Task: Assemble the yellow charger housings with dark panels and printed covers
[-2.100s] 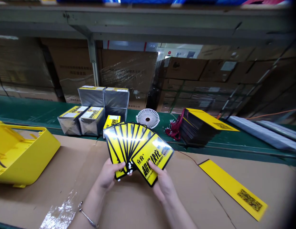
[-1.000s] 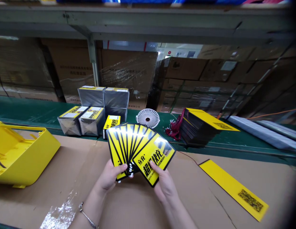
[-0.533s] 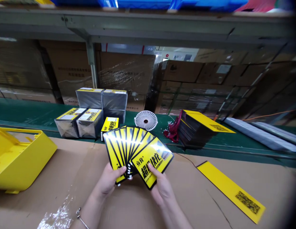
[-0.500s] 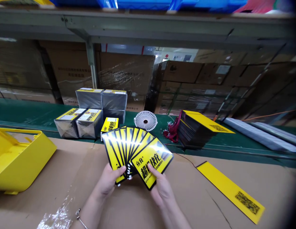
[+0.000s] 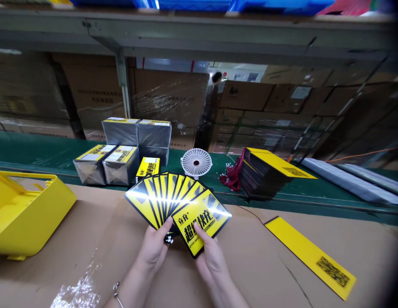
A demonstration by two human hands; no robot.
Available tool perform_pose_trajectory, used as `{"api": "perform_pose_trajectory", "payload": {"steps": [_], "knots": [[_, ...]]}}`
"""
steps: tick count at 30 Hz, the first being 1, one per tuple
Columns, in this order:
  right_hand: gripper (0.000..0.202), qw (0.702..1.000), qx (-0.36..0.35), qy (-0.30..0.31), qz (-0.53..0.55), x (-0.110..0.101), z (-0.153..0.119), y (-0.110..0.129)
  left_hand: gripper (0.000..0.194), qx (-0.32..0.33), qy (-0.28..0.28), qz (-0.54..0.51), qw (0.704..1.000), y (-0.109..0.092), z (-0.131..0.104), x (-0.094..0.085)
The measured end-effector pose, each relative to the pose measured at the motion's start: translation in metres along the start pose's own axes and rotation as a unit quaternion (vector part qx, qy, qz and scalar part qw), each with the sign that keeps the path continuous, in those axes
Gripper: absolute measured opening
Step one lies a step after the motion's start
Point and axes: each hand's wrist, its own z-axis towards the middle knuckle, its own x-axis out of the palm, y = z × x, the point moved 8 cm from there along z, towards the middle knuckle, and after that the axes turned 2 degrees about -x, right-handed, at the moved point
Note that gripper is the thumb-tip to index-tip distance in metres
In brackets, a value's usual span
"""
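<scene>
Several yellow-and-black cards point(image 5: 199, 222) are spread in a fan above the brown work surface. My left hand point(image 5: 154, 246) grips the fan's lower left part, thumb on top. My right hand point(image 5: 210, 254) holds the lower right part, its thumb across the printed front card. Small white pieces point(image 5: 168, 238) hang below the fan between my hands. Behind the cards sit a small yellow box point(image 5: 148, 166) and a white round fan point(image 5: 196, 162). The fingers beneath the cards are mostly hidden.
Wrapped card stacks point(image 5: 121, 164) stand at the back left. A yellow bin point(image 5: 35, 218) is on the left. Right of centre is a tall stack of long yellow cards point(image 5: 275, 160) with red cords point(image 5: 232, 175); a yellow strip point(image 5: 311, 256) lies nearer. A shelf beam point(image 5: 199, 38) crosses above.
The fan of cards has spread wider to the left, and its left cards are tilted further over. My left hand has shifted slightly right; my right hand has moved slightly left. A dark head appears far back.
</scene>
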Motion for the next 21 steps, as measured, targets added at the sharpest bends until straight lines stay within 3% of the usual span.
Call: {"api": "perform_pose_trajectory", "payload": {"steps": [21], "knots": [[0.057,0.999,0.004,0.041,-0.016,0.0100,-0.0048,0.0072,0.043,-0.041,0.036,0.029,0.998,-0.0017,-0.0030,0.0022]]}}
